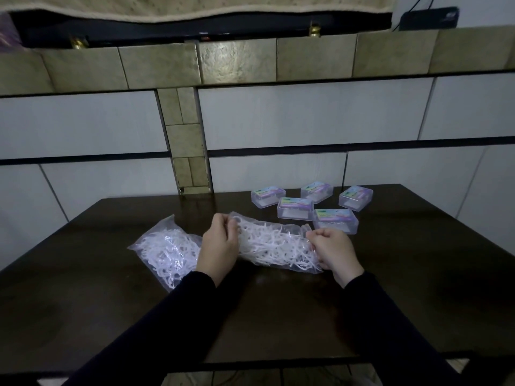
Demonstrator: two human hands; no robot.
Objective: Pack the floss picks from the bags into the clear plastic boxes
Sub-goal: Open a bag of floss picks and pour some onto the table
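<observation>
Table: dark wooden top [111, 302] pushed against a tiled wall; every place below is given relative to it.
Held bag: your clear bag of white floss picks [274, 245] lies across the middle of the table, stretched between your two hands.
Left hand: your left hand [220, 243] has its fingers curled round the bag's left end, pinching the plastic near the top edge.
Right hand: your right hand [333, 250] is closed in a fist on the bag's right end, gripping the plastic there.
Second bag: another clear bag of floss picks [164, 246] rests flat on the table's left-of-middle part, just beside your left hand, its near end running under your left wrist.
Boxes: five clear plastic boxes [308, 207] with coloured labels stand in a loose cluster at the table's far right, near the wall; their lids look closed, and whether they hold anything you cannot tell.
Nearest box: the closest box [335, 220] sits just beyond your right hand.
Sleeves: your dark sleeves [390, 324] reach in over the table's near edge.
</observation>
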